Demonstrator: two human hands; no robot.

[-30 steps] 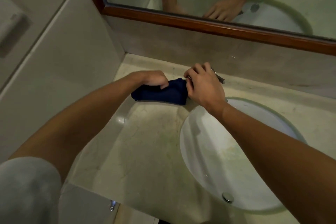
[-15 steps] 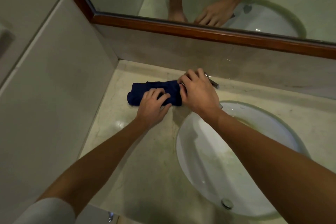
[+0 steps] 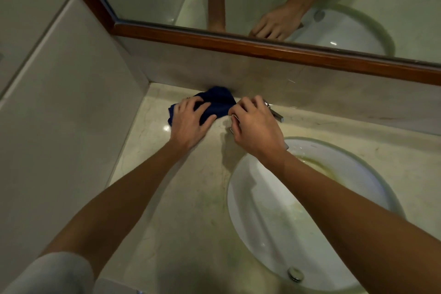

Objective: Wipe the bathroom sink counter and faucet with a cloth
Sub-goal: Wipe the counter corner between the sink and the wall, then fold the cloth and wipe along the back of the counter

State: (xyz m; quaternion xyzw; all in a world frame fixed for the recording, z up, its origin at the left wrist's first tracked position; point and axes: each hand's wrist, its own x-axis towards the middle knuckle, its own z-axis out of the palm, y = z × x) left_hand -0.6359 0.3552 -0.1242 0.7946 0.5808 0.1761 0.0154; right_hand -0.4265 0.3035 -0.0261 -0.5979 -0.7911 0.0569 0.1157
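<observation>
A dark blue cloth (image 3: 219,100) lies bunched on the pale marble counter (image 3: 191,198), pushed up against the back wall just left of the faucet. My left hand (image 3: 188,124) presses down on it with fingers spread over its near part. My right hand (image 3: 253,124) is curled over the chrome faucet (image 3: 276,114), whose handle tip pokes out to the right of my fingers; most of the faucet is hidden under the hand.
A white oval basin (image 3: 298,210) with a metal drain (image 3: 295,274) fills the right side of the counter. A wood-framed mirror (image 3: 262,48) hangs above the backsplash. A tiled wall (image 3: 59,114) closes off the left.
My left hand has pushed the cloth away from me, from beside the basin rim up to the back wall. My right hand has stayed on the faucet.
</observation>
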